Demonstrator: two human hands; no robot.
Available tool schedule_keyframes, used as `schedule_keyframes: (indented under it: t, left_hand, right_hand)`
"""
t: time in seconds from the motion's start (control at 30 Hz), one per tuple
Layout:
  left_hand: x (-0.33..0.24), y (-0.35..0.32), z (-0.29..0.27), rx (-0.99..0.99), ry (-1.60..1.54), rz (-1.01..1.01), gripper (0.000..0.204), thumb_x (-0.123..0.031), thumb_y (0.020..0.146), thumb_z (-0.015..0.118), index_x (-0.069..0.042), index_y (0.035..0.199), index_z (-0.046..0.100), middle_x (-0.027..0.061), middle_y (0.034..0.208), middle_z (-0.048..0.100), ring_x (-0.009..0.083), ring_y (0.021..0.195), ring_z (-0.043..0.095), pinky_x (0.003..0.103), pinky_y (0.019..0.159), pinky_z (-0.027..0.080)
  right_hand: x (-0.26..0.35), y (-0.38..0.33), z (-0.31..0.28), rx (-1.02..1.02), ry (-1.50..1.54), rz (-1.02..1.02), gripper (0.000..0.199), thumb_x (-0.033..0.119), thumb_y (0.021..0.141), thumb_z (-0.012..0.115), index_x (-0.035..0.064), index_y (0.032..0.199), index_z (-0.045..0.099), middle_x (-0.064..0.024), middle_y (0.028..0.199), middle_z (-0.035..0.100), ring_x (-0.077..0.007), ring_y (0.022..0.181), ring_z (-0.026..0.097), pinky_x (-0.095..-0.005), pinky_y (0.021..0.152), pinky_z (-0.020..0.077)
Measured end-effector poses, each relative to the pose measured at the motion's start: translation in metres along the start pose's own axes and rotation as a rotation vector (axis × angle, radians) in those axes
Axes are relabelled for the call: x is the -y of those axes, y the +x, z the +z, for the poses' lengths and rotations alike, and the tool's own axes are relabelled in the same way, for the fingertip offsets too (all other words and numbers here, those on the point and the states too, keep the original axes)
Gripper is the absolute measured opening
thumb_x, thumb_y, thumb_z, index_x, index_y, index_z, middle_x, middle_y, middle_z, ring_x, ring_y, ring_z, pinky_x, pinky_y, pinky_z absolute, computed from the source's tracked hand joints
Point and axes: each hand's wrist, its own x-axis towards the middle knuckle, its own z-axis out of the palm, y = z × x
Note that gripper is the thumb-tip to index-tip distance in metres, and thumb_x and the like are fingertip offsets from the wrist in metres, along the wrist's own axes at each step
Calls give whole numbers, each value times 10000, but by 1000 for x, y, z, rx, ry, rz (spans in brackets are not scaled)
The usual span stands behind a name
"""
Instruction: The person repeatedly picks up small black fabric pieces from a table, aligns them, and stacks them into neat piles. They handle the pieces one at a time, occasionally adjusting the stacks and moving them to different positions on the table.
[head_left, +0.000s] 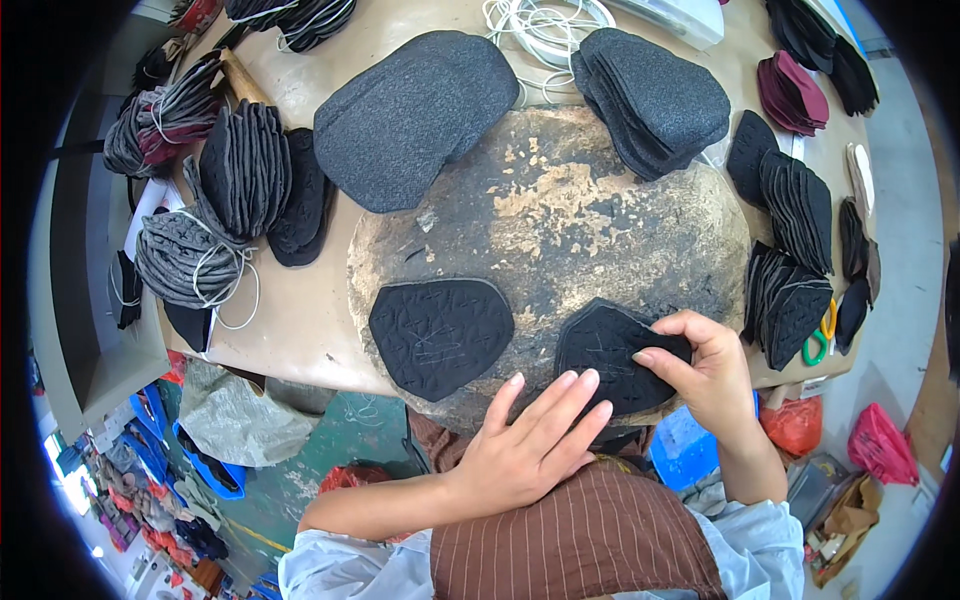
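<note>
right hand (705,375): pinch grip holding black piece (612,355) edge | left hand (535,445): flat, grip wide, steadying it | slab (600,210) supports work

Both hands low centre, forearms in from the bottom edge.

Left hand (530,450): palm down, fingers (575,395) straight and spread slightly, pointing up and to the right, not gripping anything. Right hand (705,370): wrist bent, fingers curled leftward, thumb and fingertips pinched together. Both forearms bare, light sleeves pushed up near the elbows.
</note>
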Motion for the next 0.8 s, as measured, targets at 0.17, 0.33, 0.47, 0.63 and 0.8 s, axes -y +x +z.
schedule_keyframes:
  t: [0.17, 0.33, 0.47, 0.63, 0.8]
  left_hand:
    - [-1, 2, 4, 158, 202, -7, 665, -468, 781, 643, -73, 1303, 524, 106, 1400, 467, 229, 1307, 418, 508, 1095, 164]
    - [-6, 7, 3, 189, 263, -57, 647, -510, 807, 586, -127, 1324, 517, 68, 1415, 456, 207, 1279, 421, 474, 1062, 202]
    - [-12, 38, -8, 152, 119, -178, 628, -503, 785, 633, -151, 1298, 546, 85, 1376, 496, 266, 1157, 501, 425, 962, 288]
    - [6, 53, -28, -323, -191, -126, 746, -180, 706, 804, 15, 1320, 429, 251, 1254, 530, 270, 1011, 578, 397, 857, 433]
    - [9, 33, -44, -544, -804, -501, 652, 56, 795, 675, 49, 1358, 344, 133, 1096, 597, 162, 907, 616, 251, 786, 510]
  right_hand:
    - [9, -3, -3, -1, -319, -285, 163, 43, 741, 751, 4, 882, 679, -138, 788, 665, -196, 696, 658, -280, 621, 507]
    - [14, -7, -10, -67, -373, -165, 133, 68, 766, 738, 1, 827, 641, -114, 696, 628, -211, 542, 593, -306, 512, 464]
    - [24, 8, -10, -8, -434, 46, 217, 81, 794, 725, 15, 771, 520, -111, 605, 551, -198, 498, 562, -318, 472, 432]
    - [6, -21, -15, -40, -193, -492, 267, 179, 698, 826, 69, 750, 588, -53, 649, 590, -190, 528, 575, -298, 500, 444]
    - [6, -27, -65, -377, -543, -577, 325, 119, 667, 794, 73, 956, 651, -79, 903, 658, -265, 893, 618, -342, 783, 478]
